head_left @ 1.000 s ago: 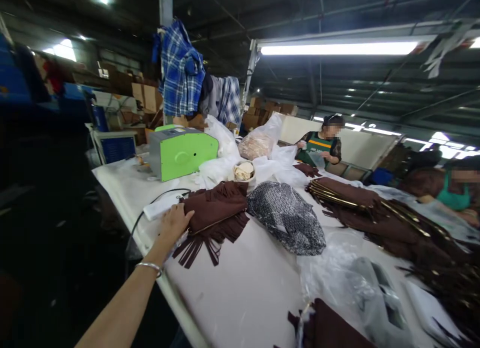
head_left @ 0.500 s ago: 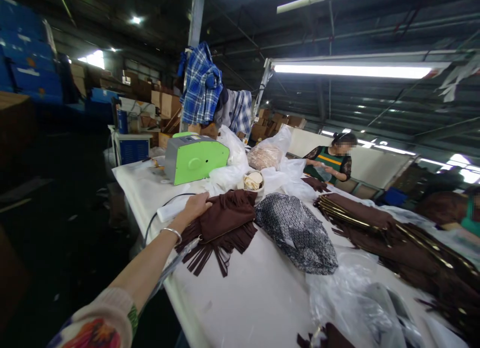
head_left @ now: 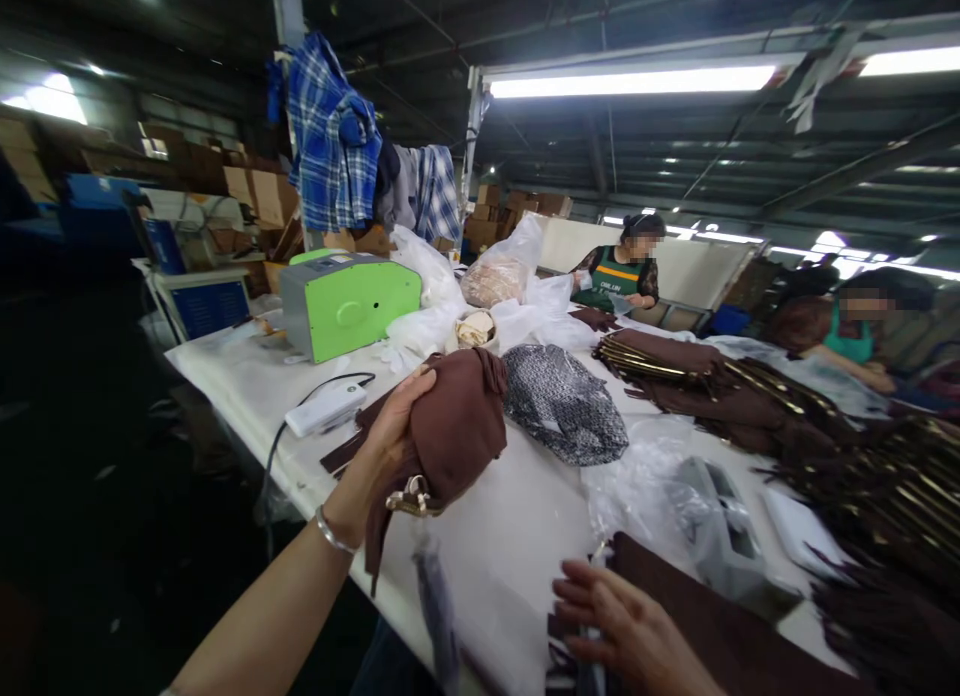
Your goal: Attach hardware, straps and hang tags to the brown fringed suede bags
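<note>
Brown pouch [head_left: 461, 426] now lifted mid-frame in left hand's [head_left: 386, 434] grip, seemingly free to turn; right hand [head_left: 624, 624] newly lower right, spread.

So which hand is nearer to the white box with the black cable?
The left. The left hand, gripping a brown pouch, is close beside the white box; the right hand is farther off, by another brown piece.

brown pouch [head_left: 461, 426]: smooth, matt | bracelet [head_left: 331, 538]: glossy metal | clear bag [head_left: 637, 486]: crinkled plastic | plaid shirt [head_left: 330, 141]: cloth
</note>
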A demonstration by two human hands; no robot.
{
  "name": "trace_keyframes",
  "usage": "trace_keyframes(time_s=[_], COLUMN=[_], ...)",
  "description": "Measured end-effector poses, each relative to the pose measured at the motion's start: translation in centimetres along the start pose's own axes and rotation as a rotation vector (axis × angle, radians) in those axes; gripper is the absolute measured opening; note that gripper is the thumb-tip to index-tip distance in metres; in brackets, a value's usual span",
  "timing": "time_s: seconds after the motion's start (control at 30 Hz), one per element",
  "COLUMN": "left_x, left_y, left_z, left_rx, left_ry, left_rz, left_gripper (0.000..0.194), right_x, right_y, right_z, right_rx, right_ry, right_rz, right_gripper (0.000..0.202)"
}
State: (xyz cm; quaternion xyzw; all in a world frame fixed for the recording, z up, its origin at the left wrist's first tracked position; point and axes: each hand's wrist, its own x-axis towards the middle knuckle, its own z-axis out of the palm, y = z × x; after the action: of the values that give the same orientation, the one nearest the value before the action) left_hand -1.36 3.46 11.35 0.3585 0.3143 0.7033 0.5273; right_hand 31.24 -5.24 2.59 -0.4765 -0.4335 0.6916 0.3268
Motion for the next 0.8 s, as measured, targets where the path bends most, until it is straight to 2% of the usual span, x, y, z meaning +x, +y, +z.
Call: trace_keyframes(time_s=[0.07,0.13,0.23,0.3,0.4,0.53,0.63,0.73,0.8], left_x=[-0.9,-1.5,-2.2,-2.4,-2.6,-3.7,-5.6,-7.7,-8.7], left_y=[-1.3,-3.0,-5.4,-6.7,-7.9,-8.4,-8.3,-8.1,-7.9], left_z=[0.6,0.5,-0.8,-2.4,-4.9,-7.0,-6.7,-5.1,-3.8], left_rx=[-0.001,0.07,0.249,0.4,0.62,0.866,1.12,1.206,1.192], left_ry=[0.01,0.037,0.074,0.085,0.101,0.124,-0.038,-0.278,-0.362], left_rz=[0.013,0.034,0.02,0.004,0.019,0.146,0.26,0.232,0.21], left_gripper=[0.047,0.05,0.044,0.036,0.033,0.035,0.028,0.02,0.016], right_x=[1.7,3.0,4.4,5.5,7.2,8.3,8.1,7.7,7.5], right_y=[0.5,0.3,-0.5,-0.7,0.3,1.9,1.8,0.2,-1.4], right_z=[4.3,7.7,10.2,10.1,9.3,9.2,9.8,10.0,9.5], right_rx=[0.266,0.495,0.686,0.702,0.63,0.493,0.39,0.243,0.12], right_ry=[-0.184,-0.261,-0.202,-0.085,0.071,0.191,0.188,0.146,0.097], right_rz=[-0.011,-0.064,-0.171,-0.2,-0.191,-0.185,-0.249,-0.317,-0.365], right_gripper=[0.083,0.077,0.049,0.039,0.042,0.047,0.046,0.036,0.028])
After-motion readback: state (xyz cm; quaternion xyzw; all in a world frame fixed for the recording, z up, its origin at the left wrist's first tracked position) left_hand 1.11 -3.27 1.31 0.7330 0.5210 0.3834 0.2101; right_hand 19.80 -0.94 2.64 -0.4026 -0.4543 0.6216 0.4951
